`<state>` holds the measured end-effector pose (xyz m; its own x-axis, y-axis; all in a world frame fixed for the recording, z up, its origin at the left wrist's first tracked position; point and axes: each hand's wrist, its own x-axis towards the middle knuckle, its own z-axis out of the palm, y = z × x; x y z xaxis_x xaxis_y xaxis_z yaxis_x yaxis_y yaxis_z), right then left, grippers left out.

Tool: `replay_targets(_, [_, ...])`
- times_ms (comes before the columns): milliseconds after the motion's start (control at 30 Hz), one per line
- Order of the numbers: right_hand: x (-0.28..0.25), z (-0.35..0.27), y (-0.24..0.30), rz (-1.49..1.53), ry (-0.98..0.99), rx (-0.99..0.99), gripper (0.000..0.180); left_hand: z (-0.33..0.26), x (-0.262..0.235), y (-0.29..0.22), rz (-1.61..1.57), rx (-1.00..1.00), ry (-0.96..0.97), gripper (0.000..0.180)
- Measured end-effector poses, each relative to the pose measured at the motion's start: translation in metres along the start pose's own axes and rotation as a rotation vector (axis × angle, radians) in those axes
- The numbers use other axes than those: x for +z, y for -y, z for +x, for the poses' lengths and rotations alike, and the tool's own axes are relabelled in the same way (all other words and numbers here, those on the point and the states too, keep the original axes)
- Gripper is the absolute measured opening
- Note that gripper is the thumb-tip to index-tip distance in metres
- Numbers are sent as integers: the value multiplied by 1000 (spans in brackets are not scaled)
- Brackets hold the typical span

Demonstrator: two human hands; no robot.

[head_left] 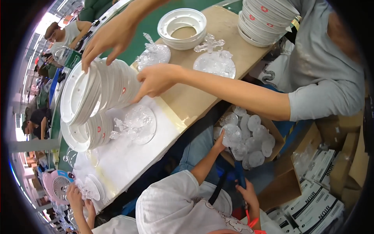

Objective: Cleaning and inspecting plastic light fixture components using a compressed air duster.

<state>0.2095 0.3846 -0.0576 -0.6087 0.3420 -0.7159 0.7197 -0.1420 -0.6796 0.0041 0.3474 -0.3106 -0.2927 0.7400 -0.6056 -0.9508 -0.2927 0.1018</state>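
Ok, both hands on the stack (102, 93). My right hand (109, 39) is draped over its upper rim, fingers spread and hooked on the edge. My left hand (156, 80) is closed against its near end, fingertips tucked under the last ring. So the stack is pinned between the two, tipped on its side, open end facing away from me.

Look of it: white plastic rings, flat, with a raised inner lip and a hollow centre, nested tight. Some carry a small red mark on the rim. The far rings fan out a bit.

Just under the stack lies a second pile (83, 134) of the same rings, touching it. Right below my left hand is a clear ornament (134, 123) on a round clear base, on the white sheet (128, 160). Beyond my left wrist: two more clear ornaments (214, 58) and a white ring tub (182, 27) on the brown top. Well below my left forearm, a box (272, 134) of clear discs, with another person's hand (220, 145) reaching into it.
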Motion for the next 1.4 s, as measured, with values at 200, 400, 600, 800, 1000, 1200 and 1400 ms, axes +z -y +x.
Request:
replay_targets(200, [5,-23,1,-68,-49,-54,25,13,-13,-15,200,25,-13,68])
replay_targets(400, [-8,-39,8,118,-254,-71,28,17,-3,-11,260,-1,-5,66])
replay_targets(600, [-16,-49,-16,-35,-170,-34,29,12,2,-10,363,68,-115,68])
replay_targets(800, [-20,-36,-2,-39,-162,-196,25,12,-3,-17,327,81,-105,67])
replay_targets(1000, [-19,-28,3,-254,-109,-130,25,15,-10,-16,344,47,-96,63])
replay_targets(1200, [-22,-29,4,-258,-142,-75,32,5,2,-12,386,40,-18,64])
replay_targets(1400, [-20,-32,12,-294,-115,-53,31,5,12,-16,301,56,-70,64])
